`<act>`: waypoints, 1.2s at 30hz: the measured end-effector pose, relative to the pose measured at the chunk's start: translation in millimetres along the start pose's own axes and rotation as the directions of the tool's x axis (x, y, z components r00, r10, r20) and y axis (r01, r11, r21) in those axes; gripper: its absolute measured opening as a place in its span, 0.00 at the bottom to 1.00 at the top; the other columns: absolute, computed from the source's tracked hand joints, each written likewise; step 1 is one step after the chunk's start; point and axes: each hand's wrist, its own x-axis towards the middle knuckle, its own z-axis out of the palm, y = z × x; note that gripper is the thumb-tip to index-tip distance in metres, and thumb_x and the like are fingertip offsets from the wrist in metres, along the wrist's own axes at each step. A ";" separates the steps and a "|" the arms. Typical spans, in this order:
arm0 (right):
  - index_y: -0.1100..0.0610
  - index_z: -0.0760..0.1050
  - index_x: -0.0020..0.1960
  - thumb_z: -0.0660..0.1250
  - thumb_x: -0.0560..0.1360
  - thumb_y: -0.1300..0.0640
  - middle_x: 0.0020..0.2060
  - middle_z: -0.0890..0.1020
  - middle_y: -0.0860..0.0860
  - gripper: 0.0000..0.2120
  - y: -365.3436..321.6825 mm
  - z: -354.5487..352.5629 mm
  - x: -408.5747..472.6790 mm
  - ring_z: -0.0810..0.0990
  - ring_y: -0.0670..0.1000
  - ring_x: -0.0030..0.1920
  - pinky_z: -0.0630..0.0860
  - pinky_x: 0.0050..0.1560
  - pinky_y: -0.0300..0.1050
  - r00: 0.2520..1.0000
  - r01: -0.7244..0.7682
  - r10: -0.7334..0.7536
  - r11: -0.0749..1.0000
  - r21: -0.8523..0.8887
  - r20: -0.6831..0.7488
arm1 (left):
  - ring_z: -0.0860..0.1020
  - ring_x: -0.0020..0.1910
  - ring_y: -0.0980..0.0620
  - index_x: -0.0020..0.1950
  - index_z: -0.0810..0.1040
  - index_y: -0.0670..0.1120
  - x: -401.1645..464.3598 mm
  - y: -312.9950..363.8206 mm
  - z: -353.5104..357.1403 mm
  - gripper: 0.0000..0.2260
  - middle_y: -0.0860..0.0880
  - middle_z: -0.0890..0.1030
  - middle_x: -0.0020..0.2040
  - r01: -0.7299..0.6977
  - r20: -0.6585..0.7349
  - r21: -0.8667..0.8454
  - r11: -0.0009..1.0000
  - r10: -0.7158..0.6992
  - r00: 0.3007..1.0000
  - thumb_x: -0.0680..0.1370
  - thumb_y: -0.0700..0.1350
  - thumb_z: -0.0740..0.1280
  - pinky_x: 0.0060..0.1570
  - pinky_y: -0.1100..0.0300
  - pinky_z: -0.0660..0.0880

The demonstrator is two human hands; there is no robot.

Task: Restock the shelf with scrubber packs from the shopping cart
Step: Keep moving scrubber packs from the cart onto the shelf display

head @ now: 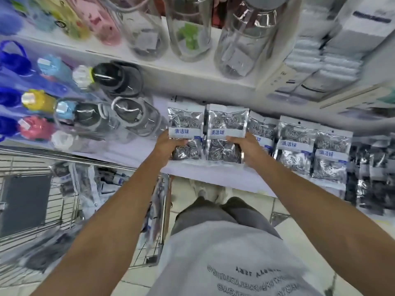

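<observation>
Two clear scrubber packs with steel-wool balls and blue-lettered labels stand side by side over the white shelf (213,176). My left hand (167,147) grips the left pack (185,121) at its left edge. My right hand (246,148) grips the right pack (227,122) at its right edge. More scrubber packs (297,144) stand in a row on the shelf to the right. The wire shopping cart (70,210) at lower left holds several more packs (83,184).
Water bottles (119,118) lie on the shelf left of the packs, and clear bottles (188,28) stand on the shelf above. White packaged goods (327,60) fill the upper right. Dark packs (372,178) hang at far right. My legs stand on a tiled floor (183,197).
</observation>
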 end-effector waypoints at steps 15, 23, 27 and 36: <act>0.57 0.69 0.60 0.79 0.70 0.65 0.48 0.82 0.50 0.24 -3.5 11.4 36.4 0.83 0.53 0.52 0.80 0.50 0.46 0.974 0.016 -0.039 0.995 -0.103 -0.225 | 0.75 0.63 0.48 0.68 0.73 0.45 35.3 -0.2 14.7 0.25 0.51 0.77 0.61 -0.084 -0.120 0.227 0.970 0.114 0.986 0.74 0.38 0.77 0.62 0.56 0.73; 0.60 0.70 0.68 0.76 0.75 0.56 0.52 0.82 0.53 0.26 -12.3 9.4 7.8 0.79 0.45 0.41 0.75 0.40 0.41 0.961 0.110 -0.211 0.884 -0.454 -0.178 | 0.78 0.61 0.49 0.70 0.71 0.45 14.0 -1.0 12.4 0.27 0.49 0.79 0.63 -0.163 -0.092 0.429 0.888 0.222 0.971 0.75 0.48 0.78 0.64 0.57 0.74; 0.60 0.72 0.68 0.71 0.78 0.58 0.55 0.82 0.56 0.20 -18.4 9.4 -18.4 0.78 0.48 0.42 0.72 0.41 0.36 0.943 0.226 -0.329 0.745 -0.627 -0.051 | 0.78 0.63 0.47 0.70 0.73 0.44 -11.3 0.7 8.7 0.26 0.45 0.80 0.64 -0.201 -0.100 0.456 0.867 0.275 0.956 0.75 0.48 0.78 0.64 0.58 0.73; 0.57 0.70 0.75 0.63 0.83 0.48 0.68 0.78 0.58 0.24 -18.7 23.8 -79.9 0.80 0.57 0.61 0.74 0.62 0.50 0.805 0.556 -0.407 0.260 -0.790 0.432 | 0.74 0.68 0.39 0.75 0.71 0.41 -110.7 -31.3 3.9 0.20 0.38 0.75 0.69 -0.125 -0.276 0.586 0.800 0.342 0.898 0.85 0.49 0.63 0.66 0.51 0.70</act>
